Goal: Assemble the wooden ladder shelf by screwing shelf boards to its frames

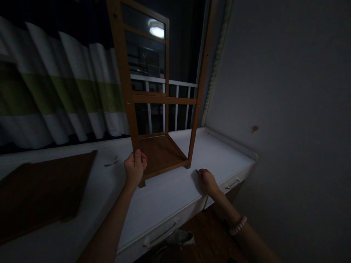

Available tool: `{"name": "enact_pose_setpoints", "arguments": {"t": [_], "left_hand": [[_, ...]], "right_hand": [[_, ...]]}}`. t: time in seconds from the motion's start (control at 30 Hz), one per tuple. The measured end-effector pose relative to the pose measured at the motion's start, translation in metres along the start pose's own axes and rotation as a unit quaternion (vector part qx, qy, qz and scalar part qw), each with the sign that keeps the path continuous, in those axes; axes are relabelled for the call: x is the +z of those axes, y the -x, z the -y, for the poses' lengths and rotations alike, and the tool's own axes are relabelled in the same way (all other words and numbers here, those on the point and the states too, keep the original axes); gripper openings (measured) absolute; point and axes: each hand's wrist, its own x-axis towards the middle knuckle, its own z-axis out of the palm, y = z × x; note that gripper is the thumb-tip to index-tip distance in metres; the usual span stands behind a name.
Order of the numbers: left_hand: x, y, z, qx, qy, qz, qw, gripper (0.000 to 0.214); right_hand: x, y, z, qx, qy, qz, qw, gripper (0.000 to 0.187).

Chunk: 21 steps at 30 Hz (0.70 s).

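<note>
A brown wooden shelf rack (161,99) stands upright on the white desk, its lower board (161,153) near the desktop. My left hand (135,167) is closed around the rack's front left post, low down near its foot. To the right of the front right foot, my right hand (208,182) is closed, low over the desktop. A thin dark stick-like piece (197,171) pokes out from its fingertips; its kind is too small to make out. Several small dark pieces of hardware (111,163) lie on the desk left of the rack.
A loose brown wooden panel (46,190) lies on the left of the white desk (164,197). Drawers with handles (161,233) run along its front. Behind are a striped curtain (90,87) and a dark window. A wall (287,109) closes off the right side.
</note>
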Motion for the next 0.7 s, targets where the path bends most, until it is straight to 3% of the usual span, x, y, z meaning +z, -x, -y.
{"name": "enact_pose_setpoints", "arguments": {"t": [0.1, 0.27, 0.43, 0.7], "left_hand": [[-0.001, 0.0, 0.001, 0.005, -0.008, -0.006, 1.0, 0.042], [-0.001, -0.001, 0.002, 0.002, 0.0, -0.002, 1.0, 0.042], [0.001, 0.0, -0.003, 0.014, -0.008, -0.006, 1.0, 0.044], [0.0, 0.0, -0.002, 0.006, 0.002, -0.003, 1.0, 0.045]], "right_hand": [[-0.003, 0.004, 0.006, 0.006, 0.075, 0.018, 0.997, 0.031], [-0.009, 0.007, 0.007, 0.032, 0.104, 0.017, 0.994, 0.029], [-0.011, -0.002, 0.009, 0.06, 0.05, 0.028, 0.997, 0.023], [0.002, -0.011, 0.018, 0.067, -0.011, -0.024, 0.997, 0.021]]}}
